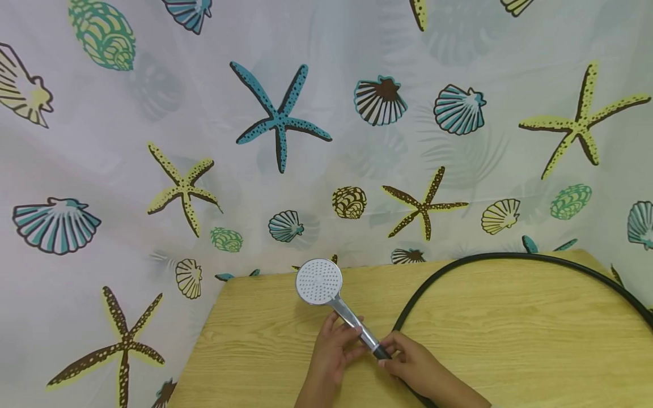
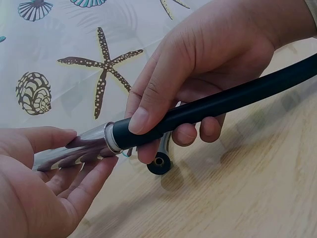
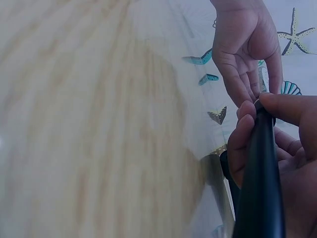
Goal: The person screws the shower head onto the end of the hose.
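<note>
A chrome hand shower (image 1: pixel 319 281) with a round, white dotted face tilts up to the left above the table in the head view. My left hand (image 1: pixel 334 348) holds its handle (image 2: pixel 89 146) between thumb and fingers. On the black hose (image 2: pixel 218 106) my right hand (image 1: pixel 413 362) has a pinching grip, thumb on top and fingers curled beneath. Hose end and handle end meet in line, with a pale ring (image 2: pixel 113 137) showing at the joint. Seen from the right wrist, the hose (image 3: pixel 260 188) runs toward the camera and partly hides the handle.
The hose (image 1: pixel 495 256) arcs across the wooden table (image 1: pixel 255 340) and leaves at the right. Behind hangs a white curtain (image 1: pixel 316 34) printed with shells and starfish. A black round end (image 2: pixel 159 163) on a metal piece shows below the hose in the left wrist view.
</note>
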Action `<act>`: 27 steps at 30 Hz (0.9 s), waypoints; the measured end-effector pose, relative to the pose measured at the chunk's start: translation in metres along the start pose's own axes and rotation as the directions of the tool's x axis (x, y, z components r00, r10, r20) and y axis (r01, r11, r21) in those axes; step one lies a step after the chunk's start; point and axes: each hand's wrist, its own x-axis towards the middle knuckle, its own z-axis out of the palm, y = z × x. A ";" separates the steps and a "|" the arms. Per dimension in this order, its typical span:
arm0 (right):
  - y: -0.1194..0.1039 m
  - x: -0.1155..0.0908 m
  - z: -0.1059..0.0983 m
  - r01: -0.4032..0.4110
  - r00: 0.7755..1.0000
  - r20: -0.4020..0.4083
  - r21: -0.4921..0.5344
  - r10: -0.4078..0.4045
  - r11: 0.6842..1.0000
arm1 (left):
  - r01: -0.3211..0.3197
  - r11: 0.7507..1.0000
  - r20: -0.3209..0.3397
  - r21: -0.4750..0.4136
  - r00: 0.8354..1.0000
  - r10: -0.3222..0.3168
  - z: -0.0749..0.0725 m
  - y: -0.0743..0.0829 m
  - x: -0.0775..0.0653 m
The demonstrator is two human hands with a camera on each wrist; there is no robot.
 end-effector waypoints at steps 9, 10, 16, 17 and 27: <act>-0.001 0.000 0.002 0.003 1.000 -0.010 0.029 -0.002 1.000 | 0.002 1.000 0.036 0.025 0.999 -0.003 -0.001 -0.001 -0.001; -0.001 0.000 0.002 0.005 1.000 -0.013 0.030 -0.005 1.000 | 0.003 1.000 0.040 0.029 0.999 -0.004 -0.001 -0.001 -0.001; 0.002 0.001 0.001 0.008 1.000 -0.012 0.030 -0.008 1.000 | 0.010 1.000 0.057 0.010 0.998 -0.010 -0.002 -0.004 0.000; 0.003 0.001 0.001 0.005 1.000 -0.008 0.027 -0.005 1.000 | 0.013 1.000 0.057 0.007 0.998 -0.014 -0.003 -0.005 0.000; 0.000 0.001 0.000 0.003 1.000 -0.009 0.036 -0.003 0.999 | 0.020 1.000 0.075 0.010 0.997 -0.021 0.000 -0.004 0.000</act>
